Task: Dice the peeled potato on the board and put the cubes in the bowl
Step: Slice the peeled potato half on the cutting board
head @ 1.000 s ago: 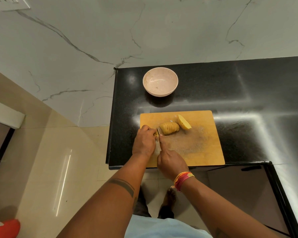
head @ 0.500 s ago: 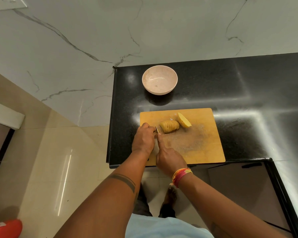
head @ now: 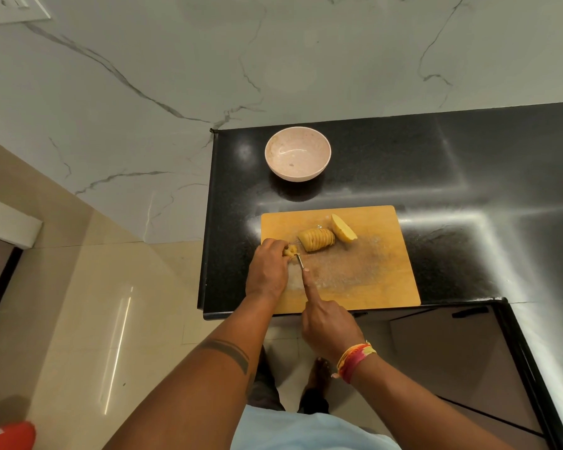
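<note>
On the wooden cutting board [head: 377, 277] lies a sliced stack of potato [head: 316, 240], and a potato half [head: 343, 228] rests against it, cut face up. My left hand [head: 268, 271] pinches a small end piece of potato [head: 290, 251] near the board's left edge. My right hand [head: 327, 323] grips a knife [head: 300, 262], forefinger stretched along its spine, the blade tip touching that small piece. The pale pink bowl [head: 298, 154] stands empty on the black counter behind the board.
The black counter [head: 436, 177] ends at a left edge close to the board, with tiled floor below. A marble wall rises behind the bowl. A dark cabinet front sits under the counter's near edge. A red object [head: 7, 436] lies on the floor, bottom left.
My left hand has pulled a small end piece away from the sliced stack toward the left. The knife followed it left, off the stack.
</note>
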Tool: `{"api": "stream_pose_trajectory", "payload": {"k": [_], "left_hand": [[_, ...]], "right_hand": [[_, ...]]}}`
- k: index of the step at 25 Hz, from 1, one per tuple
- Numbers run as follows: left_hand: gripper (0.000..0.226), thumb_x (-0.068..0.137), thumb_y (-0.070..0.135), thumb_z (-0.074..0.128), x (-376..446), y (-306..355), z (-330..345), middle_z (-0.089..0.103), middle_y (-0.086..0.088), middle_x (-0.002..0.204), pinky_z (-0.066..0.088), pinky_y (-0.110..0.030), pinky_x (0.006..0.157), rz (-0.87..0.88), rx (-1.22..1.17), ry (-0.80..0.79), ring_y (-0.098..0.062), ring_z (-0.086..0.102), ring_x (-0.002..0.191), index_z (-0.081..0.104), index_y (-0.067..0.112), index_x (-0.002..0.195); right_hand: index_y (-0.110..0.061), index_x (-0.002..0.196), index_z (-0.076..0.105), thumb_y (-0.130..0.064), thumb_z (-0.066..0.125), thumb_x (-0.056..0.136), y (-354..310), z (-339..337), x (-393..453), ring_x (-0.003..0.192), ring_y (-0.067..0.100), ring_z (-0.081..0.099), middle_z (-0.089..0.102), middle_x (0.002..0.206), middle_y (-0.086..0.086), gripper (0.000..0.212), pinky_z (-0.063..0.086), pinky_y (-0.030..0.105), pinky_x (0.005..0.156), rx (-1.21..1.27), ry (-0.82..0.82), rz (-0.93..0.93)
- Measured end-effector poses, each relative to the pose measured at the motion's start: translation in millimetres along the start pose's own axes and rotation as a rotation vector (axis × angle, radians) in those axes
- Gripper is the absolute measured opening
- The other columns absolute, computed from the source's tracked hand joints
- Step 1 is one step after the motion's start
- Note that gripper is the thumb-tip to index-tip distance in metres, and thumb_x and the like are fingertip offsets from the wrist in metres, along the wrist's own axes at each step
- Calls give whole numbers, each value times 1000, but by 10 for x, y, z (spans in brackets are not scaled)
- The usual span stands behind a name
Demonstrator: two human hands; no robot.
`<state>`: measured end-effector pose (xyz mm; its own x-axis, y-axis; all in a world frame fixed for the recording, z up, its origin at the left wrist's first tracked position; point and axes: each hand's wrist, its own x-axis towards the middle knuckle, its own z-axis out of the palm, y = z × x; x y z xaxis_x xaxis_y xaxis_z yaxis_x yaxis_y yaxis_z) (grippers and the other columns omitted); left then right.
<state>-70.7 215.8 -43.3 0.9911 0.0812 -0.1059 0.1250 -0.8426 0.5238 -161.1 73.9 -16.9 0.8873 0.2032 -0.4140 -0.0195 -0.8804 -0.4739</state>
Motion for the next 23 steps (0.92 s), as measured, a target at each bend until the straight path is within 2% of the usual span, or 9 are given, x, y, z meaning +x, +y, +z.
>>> {"api": "stream_pose_trajectory", "payload": {"k": [8, 15, 19, 23], "left_hand": [[28, 98, 17, 62, 14, -3, 67, 59, -2, 123, 53, -36, 94, -45, -25, 31, -19, 56, 113, 65, 14, 126], [23, 101, 17, 55, 68, -14, 68, 60, -1, 117, 55, -35, 88, -62, -16, 29, -18, 57, 105, 67, 17, 120], [22, 98, 16, 60, 100, -17, 65, 60, -1, 117, 55, -36, 88, -75, -16, 16, -18, 58, 105, 67, 17, 120], [21, 96, 13, 65, 103, -26, 81, 60, -1, 114, 56, -39, 86, -82, -3, 19, -19, 59, 103, 68, 15, 117]], "right_hand": [[-31, 161, -9, -20, 37, 98, -163, -78, 325, 53, 19, 54, 57, 65, 3, 78, 38, 32, 47, 3, 25, -16], [-36, 161, -4, -24, 36, 99, -204, -68, 573, 63, 28, 58, 58, 76, 10, 74, 44, 35, 54, 15, 14, -8], [-35, 161, -6, -22, 36, 99, -158, -57, 557, 60, 24, 58, 58, 72, 7, 76, 50, 37, 55, -7, 9, -20], [-34, 160, -13, -20, 37, 100, -70, -16, 327, 54, 20, 55, 58, 67, 5, 79, 45, 35, 50, -21, -28, -36]]}}
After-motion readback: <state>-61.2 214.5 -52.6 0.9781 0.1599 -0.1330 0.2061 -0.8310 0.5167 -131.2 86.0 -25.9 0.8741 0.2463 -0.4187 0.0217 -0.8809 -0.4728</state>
